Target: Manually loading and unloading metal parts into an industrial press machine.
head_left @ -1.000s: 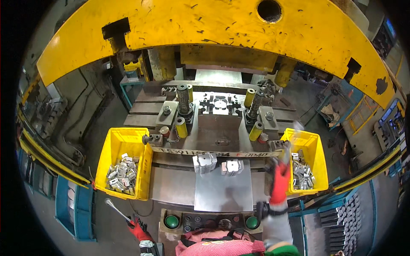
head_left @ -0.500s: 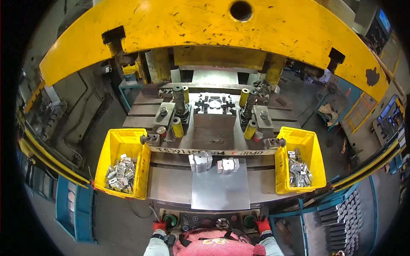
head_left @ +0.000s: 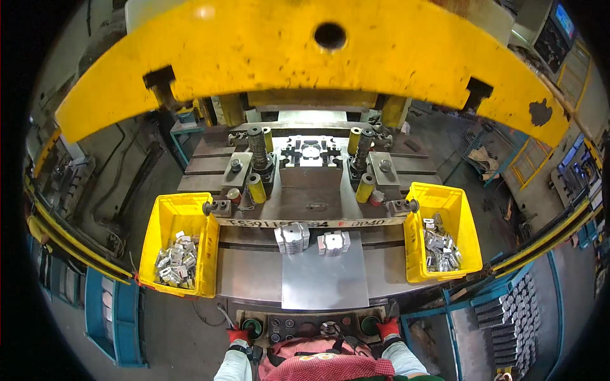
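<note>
My left hand [head_left: 238, 334], in a red glove, is at the left end of a control panel [head_left: 346, 322], beside a round green button [head_left: 253, 327]. On the other end, my right hand [head_left: 388, 327], also red-gloved, rests against a second green button [head_left: 370, 326]. The fingers of both hands are too small and partly hidden to make out. Beyond the panel, a flat metal sheet [head_left: 325, 279] carries two stacks of stamped metal plates, a left stack [head_left: 292, 239] and a right stack [head_left: 333, 242]. Further back sits the lit lower die [head_left: 311, 153] between upright guide posts [head_left: 257, 146].
A yellow press ram [head_left: 305, 57] spans the top above the die. Yellow bins of small metal parts flank the bed, one left [head_left: 209, 254] and one right [head_left: 414, 254]. Blue racks stand at left [head_left: 105, 343] and right [head_left: 452, 336], the right one holding rows of metal pieces.
The yellow ram has come down closer to the die. My view has shifted slightly. Both hands remain beside the green buttons, and the stacks and bins stay in place.
</note>
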